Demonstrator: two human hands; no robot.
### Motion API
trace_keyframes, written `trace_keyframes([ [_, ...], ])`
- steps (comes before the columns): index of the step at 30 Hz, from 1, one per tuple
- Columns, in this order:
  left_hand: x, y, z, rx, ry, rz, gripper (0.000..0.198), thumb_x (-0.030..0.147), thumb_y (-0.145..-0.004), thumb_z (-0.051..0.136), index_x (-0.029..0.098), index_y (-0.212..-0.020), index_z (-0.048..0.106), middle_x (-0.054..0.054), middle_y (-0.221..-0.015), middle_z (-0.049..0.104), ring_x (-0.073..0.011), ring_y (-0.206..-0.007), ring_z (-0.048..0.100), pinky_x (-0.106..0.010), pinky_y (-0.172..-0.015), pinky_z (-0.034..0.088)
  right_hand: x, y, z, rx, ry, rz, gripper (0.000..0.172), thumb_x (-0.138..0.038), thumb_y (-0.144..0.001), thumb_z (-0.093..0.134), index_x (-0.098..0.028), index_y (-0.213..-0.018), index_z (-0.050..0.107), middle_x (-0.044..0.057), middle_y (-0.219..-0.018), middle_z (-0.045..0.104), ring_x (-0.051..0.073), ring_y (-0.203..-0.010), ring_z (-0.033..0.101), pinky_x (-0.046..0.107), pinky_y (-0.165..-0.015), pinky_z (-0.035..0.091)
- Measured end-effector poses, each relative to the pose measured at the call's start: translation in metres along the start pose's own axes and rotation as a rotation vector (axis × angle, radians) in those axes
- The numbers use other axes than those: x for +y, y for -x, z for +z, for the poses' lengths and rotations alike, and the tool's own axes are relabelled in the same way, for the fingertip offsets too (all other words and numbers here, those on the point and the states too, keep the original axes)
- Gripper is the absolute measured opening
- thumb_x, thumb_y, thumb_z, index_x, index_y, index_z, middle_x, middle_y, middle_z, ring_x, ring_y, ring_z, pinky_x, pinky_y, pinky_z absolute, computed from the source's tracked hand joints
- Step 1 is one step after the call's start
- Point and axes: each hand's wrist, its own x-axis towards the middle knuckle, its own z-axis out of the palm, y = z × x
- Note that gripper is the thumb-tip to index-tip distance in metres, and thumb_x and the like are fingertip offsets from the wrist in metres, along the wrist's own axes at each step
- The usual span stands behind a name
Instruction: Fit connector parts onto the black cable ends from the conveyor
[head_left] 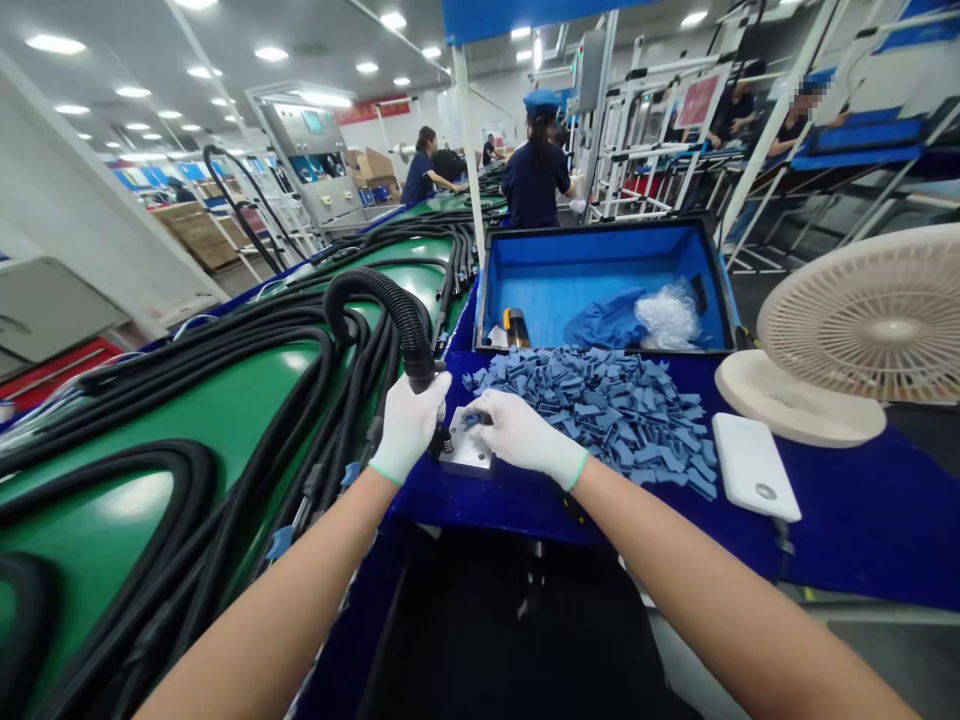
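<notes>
My left hand [409, 425], in a white glove, is wrapped round the end fitting of a black corrugated hose [405, 320]. The hose arches up and back over the green surface. My right hand [517, 430], also gloved, pinches a small blue plastic piece [474, 418] above a metal block [469, 455]. That block sits on the blue-covered table between my hands. Just beyond my right hand spreads a large heap of similar blue plastic pieces [600, 405]. My fingers partly hide the piece and the hose end.
Many black hoses [285, 350] lie along the green conveyor [150, 490] on my left. Behind the heap stands a blue bin [600, 270] holding cloth and clear plastic. A beige fan [877, 320] and a white power bank [756, 467] are at right. Co-workers [536, 165] stand further off.
</notes>
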Motion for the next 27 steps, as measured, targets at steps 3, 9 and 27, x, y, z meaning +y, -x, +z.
trace_keyframes([
  [3, 0.0, -0.003, -0.006, -0.039, -0.022, 0.037, 0.035, 0.038, -0.083, 0.071, 0.013, -0.107, 0.066, 0.003, -0.062, 0.058, -0.0158, -0.059, 0.056, -0.03, -0.064, 0.048, 0.001, -0.016, 0.007, -0.038, -0.078, -0.012, 0.008, -0.02, -0.088, 0.062, -0.016, -0.088, 0.068, 0.003, -0.089, 0.062, 0.015, -0.079, 0.055, 0.027, -0.074, 0.041],
  [9, -0.003, -0.006, -0.01, -0.091, -0.016, 0.054, 0.039, 0.039, -0.082, 0.072, 0.012, -0.109, 0.067, -0.003, -0.082, 0.068, -0.0192, -0.075, 0.062, -0.032, -0.075, 0.05, 0.008, -0.035, 0.019, -0.123, -0.137, 0.027, 0.025, -0.033, -0.084, 0.069, -0.016, -0.067, 0.059, -0.004, -0.066, 0.053, 0.011, -0.062, 0.047, 0.025, -0.059, 0.034],
  [27, 0.01, 0.124, -0.243, 0.01, -0.179, -0.504, 0.049, 0.048, -0.08, 0.072, 0.013, -0.115, 0.064, -0.005, -0.078, 0.068, -0.02, -0.061, 0.063, -0.029, -0.053, 0.052, 0.008, -0.033, 0.019, -0.271, -0.02, 0.072, 0.021, -0.037, -0.085, 0.067, -0.022, -0.096, 0.079, 0.002, -0.095, 0.078, 0.018, -0.082, 0.07, 0.025, -0.075, 0.05],
])
